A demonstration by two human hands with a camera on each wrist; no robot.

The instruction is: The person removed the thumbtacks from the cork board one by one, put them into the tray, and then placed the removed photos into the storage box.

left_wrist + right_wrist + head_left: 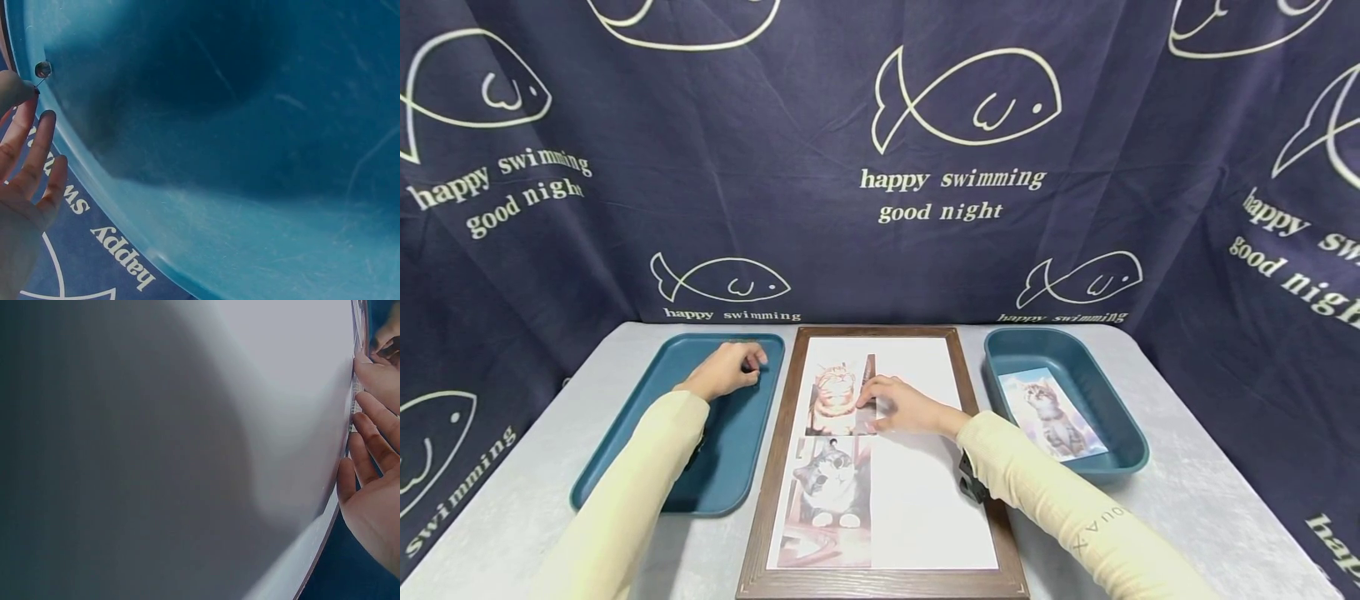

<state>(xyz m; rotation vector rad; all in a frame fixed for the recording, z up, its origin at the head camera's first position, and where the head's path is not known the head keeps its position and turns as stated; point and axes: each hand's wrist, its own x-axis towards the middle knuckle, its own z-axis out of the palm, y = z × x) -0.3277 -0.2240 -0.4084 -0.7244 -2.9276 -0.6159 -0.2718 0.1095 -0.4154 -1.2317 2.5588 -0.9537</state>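
Head view: the person's right hand (913,408) lay at the right side of a rectangular paper photo of an orange cat (835,396), fingers slightly spread, apparently steadying it on a brown-framed white board (932,508), just above a grey-and-white cat photo (829,500). Over a blue plastic tray (727,471), the left hand's (726,372) thumb and forefinger pinched a small shiny pin-like piece (42,69), a grip suited to something slight.
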